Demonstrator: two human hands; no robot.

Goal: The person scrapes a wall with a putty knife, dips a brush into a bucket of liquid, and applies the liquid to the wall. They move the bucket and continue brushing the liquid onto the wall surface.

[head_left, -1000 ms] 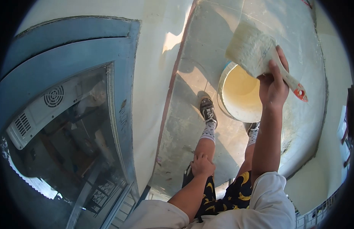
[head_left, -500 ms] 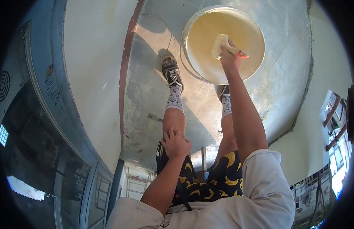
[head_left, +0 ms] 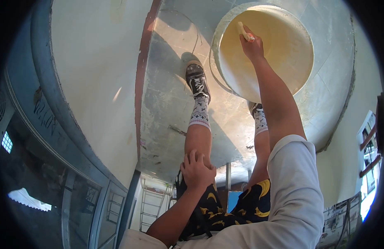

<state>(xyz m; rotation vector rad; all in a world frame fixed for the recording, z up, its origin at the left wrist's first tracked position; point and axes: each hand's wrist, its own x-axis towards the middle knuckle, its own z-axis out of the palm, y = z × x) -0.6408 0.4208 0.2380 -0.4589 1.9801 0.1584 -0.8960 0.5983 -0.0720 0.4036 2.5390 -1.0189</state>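
My right hand [head_left: 254,49] is closed around the handle of a wide paintbrush [head_left: 243,31], reaching into a large round bucket [head_left: 304,54]. The brush has a pale handle with a red mark at its end; its head points down at the far left of the bucket's inside and is mostly hidden. Cream-yellow colour covers the bucket's interior, and its rim is crusted. My left hand [head_left: 197,172] holds nothing and rests over my left knee, fingers apart.
The bucket stands on a grey, stained floor [head_left: 163,99] just beyond my right shoe [head_left: 255,108]. My left shoe [head_left: 197,81] is planted to its left. A pale wall with a red-brown lower edge [head_left: 143,79] runs along the left, beside dark glass panels [head_left: 38,174].
My right hand has pushed the brush farther and lower into the bucket, its head tipping out of sight. My view has shifted slightly; the left hand stays on the knee.
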